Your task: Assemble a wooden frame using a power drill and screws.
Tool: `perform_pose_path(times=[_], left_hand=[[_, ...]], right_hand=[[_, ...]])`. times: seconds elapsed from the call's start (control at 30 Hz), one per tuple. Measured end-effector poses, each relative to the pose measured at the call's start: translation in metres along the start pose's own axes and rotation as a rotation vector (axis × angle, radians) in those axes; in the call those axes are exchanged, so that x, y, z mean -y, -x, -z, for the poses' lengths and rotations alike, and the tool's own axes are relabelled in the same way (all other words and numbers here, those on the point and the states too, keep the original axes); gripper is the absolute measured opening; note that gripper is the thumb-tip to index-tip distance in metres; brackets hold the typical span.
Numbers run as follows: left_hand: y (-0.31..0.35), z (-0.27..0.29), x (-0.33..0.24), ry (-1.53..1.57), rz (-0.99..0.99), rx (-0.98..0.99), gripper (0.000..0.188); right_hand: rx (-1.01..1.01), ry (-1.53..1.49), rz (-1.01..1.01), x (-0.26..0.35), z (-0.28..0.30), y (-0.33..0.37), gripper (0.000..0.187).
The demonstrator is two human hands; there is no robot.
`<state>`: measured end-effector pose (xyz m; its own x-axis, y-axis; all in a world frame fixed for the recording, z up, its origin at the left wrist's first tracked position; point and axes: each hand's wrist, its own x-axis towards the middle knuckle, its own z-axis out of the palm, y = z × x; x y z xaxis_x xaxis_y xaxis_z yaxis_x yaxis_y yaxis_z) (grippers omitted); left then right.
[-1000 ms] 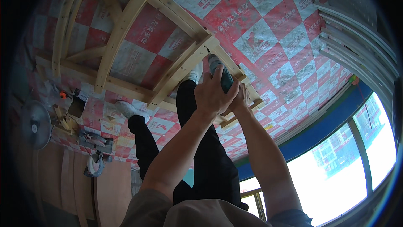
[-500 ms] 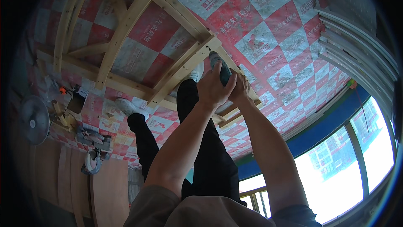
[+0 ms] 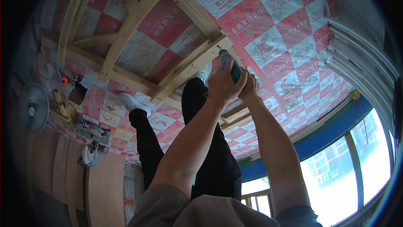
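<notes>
A dark teal power drill (image 3: pixel 236 72) is gripped between my two hands, its nose pointing at the far end of a wooden crosspiece (image 3: pixel 191 66). The bit appears to meet the wood beside small dark holes; exact contact is too small to tell. My left hand (image 3: pixel 223 85) wraps around the drill's body from the left. My right hand (image 3: pixel 250 87) is closed against its rear and right side, fingers partly hidden. The crosspiece belongs to a large timber frame (image 3: pixel 126 30) lying on the floor. One white shoe (image 3: pixel 204 72) stands beside the crosspiece.
Red and white checkered sheeting (image 3: pixel 279 65) covers the floor. Long pale strips (image 3: pixel 363 55) are stacked at the right, near bright windows (image 3: pixel 331 176). To the left are a fan (image 3: pixel 33 107), a power saw (image 3: pixel 92 130), wood offcuts (image 3: pixel 63 107) and brown boards (image 3: pixel 105 185).
The whole view has shifted slightly, so the frame and hands appear a little farther right. Both hands stay on the drill at the same crosspiece end.
</notes>
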<state>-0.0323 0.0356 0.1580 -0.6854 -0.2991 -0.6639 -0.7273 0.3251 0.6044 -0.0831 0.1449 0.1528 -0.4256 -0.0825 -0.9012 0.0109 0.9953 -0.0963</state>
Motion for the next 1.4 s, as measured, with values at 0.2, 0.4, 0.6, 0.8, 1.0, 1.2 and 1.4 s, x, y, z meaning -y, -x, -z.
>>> perform_pose_path(times=[0.2, 0.4, 0.6, 0.8, 1.0, 1.2, 1.4], left_hand=[[0.004, -0.002, -0.001, 0.050, 0.025, 0.043, 0.069], [0.011, 0.022, -0.004, 0.197, 0.179, 0.100, 0.066], [0.044, 0.060, 0.040, 0.301, 0.125, 0.182, 0.066], [0.107, 0.158, 0.329, 0.285, 0.035, -0.583, 0.018], [0.060, 0.324, 0.447, 0.639, 0.612, -0.779, 0.011], [0.026, 0.448, 0.560, 0.377, 0.517, -0.919, 0.013], [0.012, 0.479, 0.635, 0.237, 0.438, -0.932, 0.023]], right_hand=[[-0.220, 0.178, 0.084, -0.023, -0.009, -0.003, 0.047], [-0.051, 0.402, 0.133, 0.021, 0.030, -0.001, 0.036], [-0.153, 0.262, 0.354, -0.033, 0.036, -0.011, 0.040], [-0.127, 0.388, 0.430, 0.034, 0.015, 0.057, 0.036], [-0.244, 0.173, 0.380, 0.028, 0.015, 0.117, 0.045], [-0.138, 0.012, 0.537, 0.158, -0.081, 0.144, 0.035], [-0.023, 0.274, 0.711, 0.391, -0.186, 0.126, 0.026]])
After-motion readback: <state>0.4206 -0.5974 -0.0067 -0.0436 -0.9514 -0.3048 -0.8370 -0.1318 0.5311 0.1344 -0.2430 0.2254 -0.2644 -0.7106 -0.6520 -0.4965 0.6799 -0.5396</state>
